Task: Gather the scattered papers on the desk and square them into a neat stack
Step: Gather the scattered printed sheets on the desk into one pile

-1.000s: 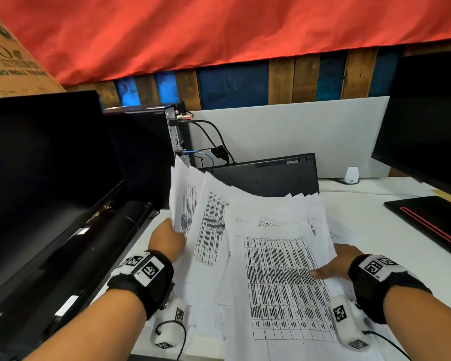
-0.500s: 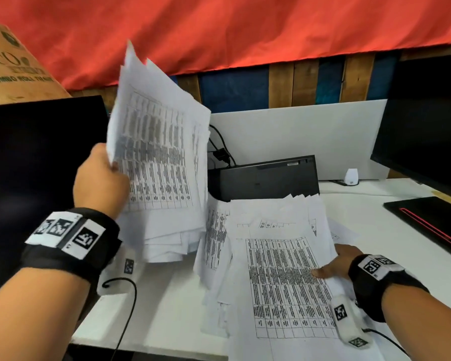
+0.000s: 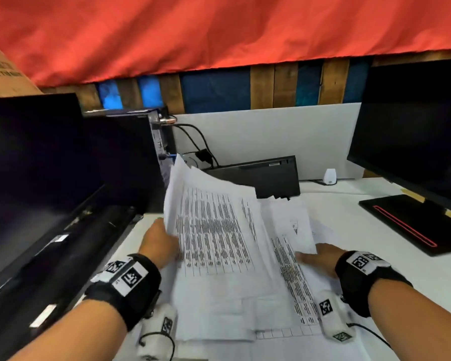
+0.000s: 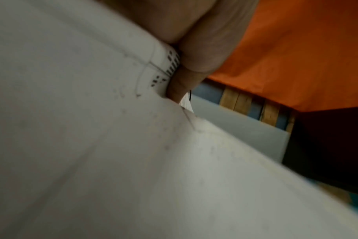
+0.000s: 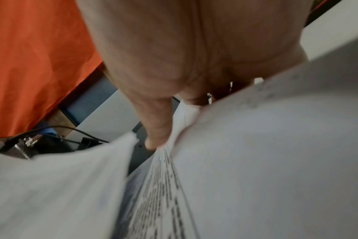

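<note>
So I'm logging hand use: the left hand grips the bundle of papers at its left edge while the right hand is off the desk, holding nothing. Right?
Not quite. The left hand does grip the bundle of papers at its left edge, but the right hand isn't idle: the head view shows it on the sheets lying on the desk, at their right side.

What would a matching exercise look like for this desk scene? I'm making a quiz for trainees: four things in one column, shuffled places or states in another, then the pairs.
Things:
1. left hand
2. right hand
3. small white device
4. red cloth

Places or states:
A. hangs above the wooden slats
B. rests on the papers lying on the desk
C. stands by the white partition
D. holds a lifted sheaf of printed papers by its left edge

Pairs: 1-D, 2-B, 3-C, 4-A
</note>
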`<act>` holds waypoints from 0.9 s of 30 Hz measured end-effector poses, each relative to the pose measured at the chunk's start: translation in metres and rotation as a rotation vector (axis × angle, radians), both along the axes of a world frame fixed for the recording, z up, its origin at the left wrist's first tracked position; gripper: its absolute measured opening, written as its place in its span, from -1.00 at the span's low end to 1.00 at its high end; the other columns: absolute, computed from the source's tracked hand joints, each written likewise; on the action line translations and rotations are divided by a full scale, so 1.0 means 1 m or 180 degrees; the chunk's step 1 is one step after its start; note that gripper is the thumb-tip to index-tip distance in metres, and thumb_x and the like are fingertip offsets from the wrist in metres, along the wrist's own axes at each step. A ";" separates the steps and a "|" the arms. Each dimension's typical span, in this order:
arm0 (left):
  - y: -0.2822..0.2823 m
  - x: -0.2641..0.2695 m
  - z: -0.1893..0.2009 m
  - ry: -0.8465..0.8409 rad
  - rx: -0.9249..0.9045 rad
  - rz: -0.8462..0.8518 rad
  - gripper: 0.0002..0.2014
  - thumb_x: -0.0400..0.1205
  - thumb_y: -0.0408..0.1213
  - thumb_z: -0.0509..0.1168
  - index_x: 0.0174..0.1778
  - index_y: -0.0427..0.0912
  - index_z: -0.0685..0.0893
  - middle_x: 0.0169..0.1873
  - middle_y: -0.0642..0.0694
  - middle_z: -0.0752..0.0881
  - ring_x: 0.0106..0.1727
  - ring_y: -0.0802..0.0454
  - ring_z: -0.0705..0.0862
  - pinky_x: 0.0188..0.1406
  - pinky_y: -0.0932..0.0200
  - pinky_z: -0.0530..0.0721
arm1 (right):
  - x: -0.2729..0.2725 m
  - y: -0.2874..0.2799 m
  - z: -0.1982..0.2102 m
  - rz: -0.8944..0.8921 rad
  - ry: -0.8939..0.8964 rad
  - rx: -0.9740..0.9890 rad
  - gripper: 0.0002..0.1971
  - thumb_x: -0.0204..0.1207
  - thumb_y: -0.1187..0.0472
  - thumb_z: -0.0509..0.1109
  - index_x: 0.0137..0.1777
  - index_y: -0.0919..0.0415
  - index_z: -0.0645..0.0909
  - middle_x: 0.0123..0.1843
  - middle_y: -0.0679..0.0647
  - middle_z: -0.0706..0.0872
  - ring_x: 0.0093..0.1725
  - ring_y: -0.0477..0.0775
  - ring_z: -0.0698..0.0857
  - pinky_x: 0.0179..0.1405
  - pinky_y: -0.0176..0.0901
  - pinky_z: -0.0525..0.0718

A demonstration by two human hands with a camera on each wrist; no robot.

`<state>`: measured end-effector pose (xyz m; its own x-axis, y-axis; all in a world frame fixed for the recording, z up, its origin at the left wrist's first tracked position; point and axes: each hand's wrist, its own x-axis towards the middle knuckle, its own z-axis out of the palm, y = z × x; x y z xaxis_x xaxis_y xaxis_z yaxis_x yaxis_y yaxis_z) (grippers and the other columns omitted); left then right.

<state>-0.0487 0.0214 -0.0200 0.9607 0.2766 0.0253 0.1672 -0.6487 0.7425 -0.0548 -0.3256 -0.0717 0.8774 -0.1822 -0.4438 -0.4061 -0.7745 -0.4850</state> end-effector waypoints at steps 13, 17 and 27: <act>-0.078 -0.002 -0.040 0.1592 -0.0089 -0.0969 -0.30 0.59 0.05 0.35 0.50 -0.34 0.34 0.24 -0.16 0.64 0.15 -0.07 0.64 0.12 0.15 0.62 | 0.014 0.000 -0.020 0.0011 0.0059 -0.0357 0.00 0.26 -0.49 0.33 0.52 0.20 0.26 0.50 0.15 0.45 0.48 0.24 0.44 0.44 0.00 0.45; -0.051 0.010 -0.024 0.1782 0.0421 -0.0837 -0.29 0.63 0.19 0.21 0.54 -0.27 0.38 0.46 -0.26 0.53 0.41 -0.20 0.56 0.36 0.07 0.55 | 0.016 0.000 -0.023 0.0083 -0.0085 -0.0685 -0.16 0.31 -0.41 0.35 0.42 0.19 0.34 0.42 0.14 0.52 0.41 0.24 0.51 0.38 0.00 0.50; -0.021 0.042 -0.012 0.1504 0.1004 -0.0356 -0.52 0.76 -0.11 0.14 0.50 -0.38 0.47 0.48 -0.28 0.53 0.50 -0.18 0.51 0.42 0.14 0.47 | 0.019 0.002 -0.024 0.0088 -0.0095 -0.0802 -0.26 0.43 -0.34 0.29 0.41 0.21 0.35 0.41 0.15 0.53 0.38 0.21 0.54 0.31 -0.07 0.51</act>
<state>-0.0067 0.0000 -0.0323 0.9107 0.2213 -0.3488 0.3512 -0.8593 0.3718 -0.0361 -0.3238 -0.0958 0.8956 -0.2596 -0.3613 -0.3716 -0.8830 -0.2867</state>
